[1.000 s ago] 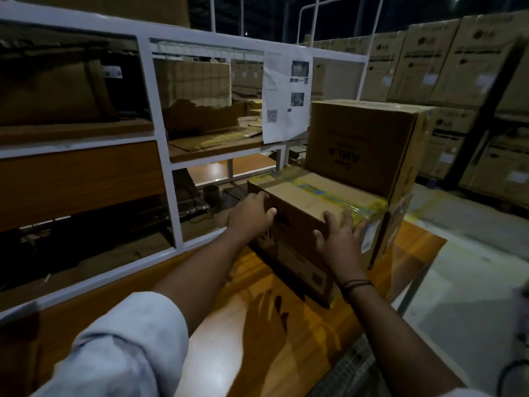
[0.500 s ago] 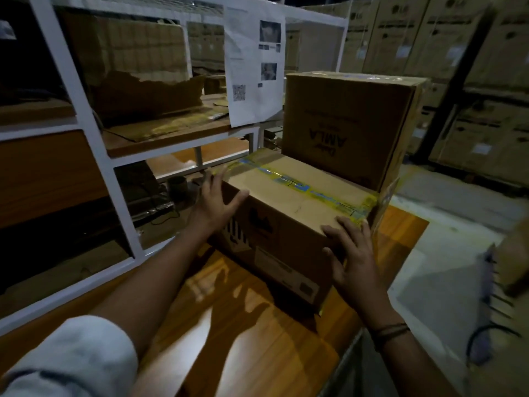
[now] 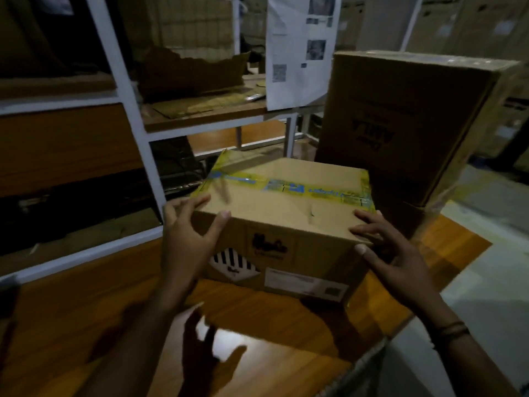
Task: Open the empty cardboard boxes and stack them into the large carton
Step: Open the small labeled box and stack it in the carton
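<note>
Cardboard box (image 3: 286,207), its top sealed with yellow-and-blue tape (image 3: 289,187), sits on the wooden table (image 3: 272,325) just in front of 1 taller carton (image 3: 400,116). The left hand (image 3: 186,242) grips its near left corner, fingers curled over the side edge, thumb on the front edge. The right hand (image 3: 392,253) rests on the near right corner, fingers spread and straight, thumb against the front face.
</note>
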Demonstrator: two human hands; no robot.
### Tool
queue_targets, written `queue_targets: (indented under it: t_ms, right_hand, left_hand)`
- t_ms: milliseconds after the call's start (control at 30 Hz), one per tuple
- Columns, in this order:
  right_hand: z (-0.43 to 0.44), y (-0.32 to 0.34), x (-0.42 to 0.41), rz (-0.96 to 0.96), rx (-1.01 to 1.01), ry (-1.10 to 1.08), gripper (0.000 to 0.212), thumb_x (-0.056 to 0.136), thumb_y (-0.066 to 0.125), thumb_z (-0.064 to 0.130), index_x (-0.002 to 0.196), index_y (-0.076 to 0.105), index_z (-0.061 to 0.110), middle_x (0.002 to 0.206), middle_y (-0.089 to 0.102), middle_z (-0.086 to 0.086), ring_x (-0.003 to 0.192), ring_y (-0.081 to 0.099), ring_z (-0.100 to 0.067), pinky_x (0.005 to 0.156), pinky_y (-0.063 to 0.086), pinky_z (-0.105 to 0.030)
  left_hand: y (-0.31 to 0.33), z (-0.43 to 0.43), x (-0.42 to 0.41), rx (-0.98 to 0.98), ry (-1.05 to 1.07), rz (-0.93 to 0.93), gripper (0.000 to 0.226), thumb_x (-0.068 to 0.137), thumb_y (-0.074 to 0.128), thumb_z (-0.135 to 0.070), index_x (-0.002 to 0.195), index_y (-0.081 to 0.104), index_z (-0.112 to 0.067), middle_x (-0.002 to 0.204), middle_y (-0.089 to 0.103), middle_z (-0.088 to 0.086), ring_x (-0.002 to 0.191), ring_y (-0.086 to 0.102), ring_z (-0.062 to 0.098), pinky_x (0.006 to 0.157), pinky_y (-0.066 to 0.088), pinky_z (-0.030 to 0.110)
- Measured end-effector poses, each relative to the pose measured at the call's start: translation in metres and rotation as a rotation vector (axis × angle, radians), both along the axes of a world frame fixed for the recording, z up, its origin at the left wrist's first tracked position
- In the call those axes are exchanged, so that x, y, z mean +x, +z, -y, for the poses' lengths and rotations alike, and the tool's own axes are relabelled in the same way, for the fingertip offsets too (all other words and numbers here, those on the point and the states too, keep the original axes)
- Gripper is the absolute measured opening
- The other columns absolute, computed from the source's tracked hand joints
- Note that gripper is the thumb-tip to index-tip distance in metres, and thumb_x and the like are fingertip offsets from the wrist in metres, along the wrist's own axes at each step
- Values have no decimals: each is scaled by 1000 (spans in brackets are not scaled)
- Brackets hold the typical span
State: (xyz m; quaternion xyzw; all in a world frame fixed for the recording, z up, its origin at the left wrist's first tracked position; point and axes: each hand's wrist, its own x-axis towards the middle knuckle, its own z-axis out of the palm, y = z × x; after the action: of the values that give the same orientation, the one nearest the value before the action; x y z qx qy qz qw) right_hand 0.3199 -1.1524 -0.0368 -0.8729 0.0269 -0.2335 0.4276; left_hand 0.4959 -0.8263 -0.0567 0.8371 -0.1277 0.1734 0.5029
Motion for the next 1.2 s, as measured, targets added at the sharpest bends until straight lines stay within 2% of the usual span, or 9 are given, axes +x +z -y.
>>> queue_targets:
  t_ms: [200, 467, 533, 600, 733, 867, 1000, 1100, 1200]
  right_hand:
    - [-17, 14, 33, 43, -78, 154, 30, 91, 68, 27, 121, 68, 26, 150, 47, 22, 140, 25, 21, 91, 32, 8]
    - [-79, 3, 51, 138, -83, 397, 28, 91, 70, 34, 119, 69, 30, 147, 49, 26, 142, 37, 6, 101, 44, -18]
    - [-92, -5, 50, 200, -93, 396, 28, 92, 70, 28, 120, 70, 25, 148, 51, 15, 141, 42, -2, 104, 45, -28]
    - [-103, -15, 48, 278, -81, 326, 30, 94, 69, 22, 124, 70, 18, 150, 49, 0, 141, 44, -13, 106, 44, -22]
    - [-116, -49, 33, 382, -72, 129, 58, 95, 69, 9, 149, 47, 9, 159, 29, -23, 152, 24, -15, 115, 27, -9]
    - [-111, -95, 17, 248, -83, 123, 98, 82, 80, -1, 159, 25, 24, 167, 12, -20, 151, 13, -5, 101, 45, -45]
    - [-103, -125, 8, 129, -151, 198, 100, 85, 79, 5, 163, 19, 25, 167, 13, -18, 126, 42, -22, 68, 52, -30]
    - [-103, -132, 8, 73, -117, 188, 96, 90, 75, 16, 164, 15, 31, 168, 15, -8, 116, 54, -28, 66, 49, -23]
    - [-110, -127, 7, 55, -78, 171, 95, 92, 71, 25, 164, 9, 39, 166, 16, 0, 116, 46, -14, 71, 47, -19]
  left_hand:
    - [-6, -48, -92, 8, 224, 34, 72, 77, 54, -81, 135, 61, -40, 138, 34, -7, 125, 48, 18, 86, 52, 31]
    - [0, -102, -176, -7, 526, 9, 72, 74, 48, -91, 128, 64, -46, 140, 37, -2, 130, 47, 20, 89, 49, 34]
    - [-3, -111, -192, -87, 532, -15, 69, 75, 51, -88, 131, 62, -49, 142, 38, -5, 131, 48, 20, 86, 48, 27]
    - [-11, -114, -204, -109, 525, -27, 73, 76, 53, -85, 140, 53, -51, 149, 38, -9, 135, 47, 20, 89, 49, 29]
    - [-28, -105, -218, -82, 503, -57, 94, 75, 58, -78, 157, 16, -57, 165, 21, -23, 147, 29, 6, 103, 40, 36]
    - [-53, -98, -223, -95, 517, -121, 107, 72, 58, -78, 157, -3, -57, 158, 8, -37, 144, 20, 1, 111, 33, 42]
    - [-76, -95, -224, -79, 458, -189, 107, 82, 67, -72, 153, -12, -63, 154, 8, -39, 143, 22, 6, 111, 32, 40]
    - [-84, -94, -221, -56, 440, -206, 112, 87, 73, -47, 151, -18, -63, 152, 15, -35, 136, 32, 6, 103, 41, 33]
    - [-86, -95, -217, -40, 424, -234, 114, 90, 74, -36, 153, -19, -54, 149, 16, -35, 134, 34, 5, 99, 43, 26]
